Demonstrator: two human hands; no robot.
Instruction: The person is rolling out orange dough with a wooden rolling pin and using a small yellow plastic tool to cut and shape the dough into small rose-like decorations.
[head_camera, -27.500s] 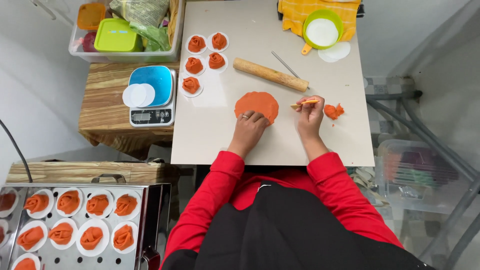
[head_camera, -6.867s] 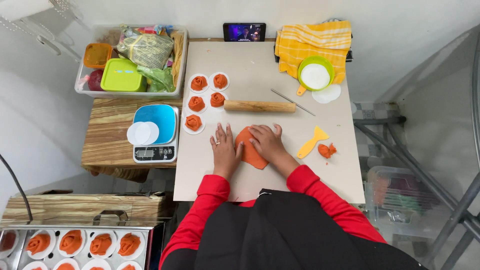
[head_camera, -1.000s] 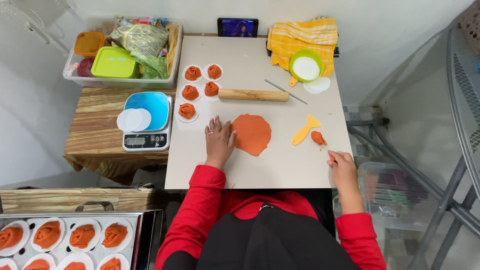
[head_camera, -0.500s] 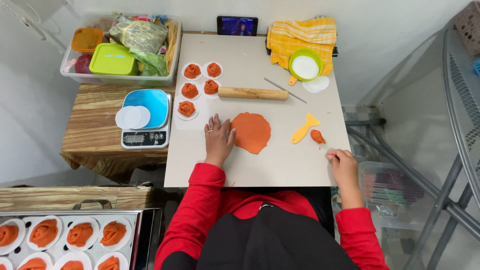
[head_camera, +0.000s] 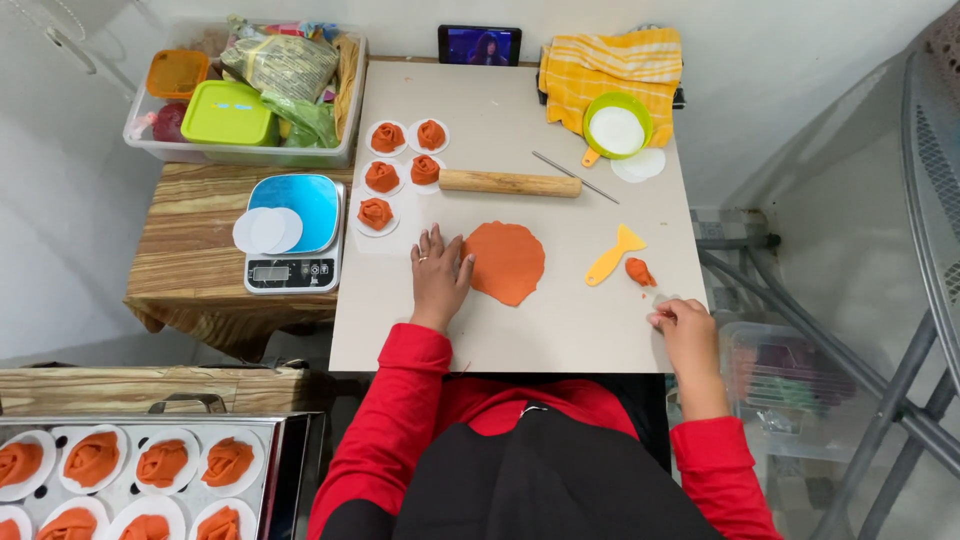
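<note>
Dough (head_camera: 505, 261), a flat orange round, lies mid-counter (head_camera: 560, 330), just right of the left hand (head_camera: 440, 275), which rests flat with fingers spread, fingertips touching the dough's left edge. A second ago that hand sat in much the same place, so the round has stayed pinned and unmoved. Behind it lies the rolling pin (head_camera: 510, 183), beyond that a yellow towel (head_camera: 610, 65) and a green bowl (head_camera: 616, 129) of white powder. Left of the counter a scale (head_camera: 295, 230) carries white paper rounds, and a tray (head_camera: 150, 470) of shaped pieces shows at lower left. Five finished pieces (head_camera: 400, 165) sit on paper near the pin. The right hand (head_camera: 685, 325) has come back from the counter's right edge toward the top, fingers pinched together at the edge below a small dough scrap (head_camera: 640, 271) and a yellow scraper (head_camera: 612, 256); whether it grips anything I cannot tell. Judging by this, trimming looks finished.
</note>
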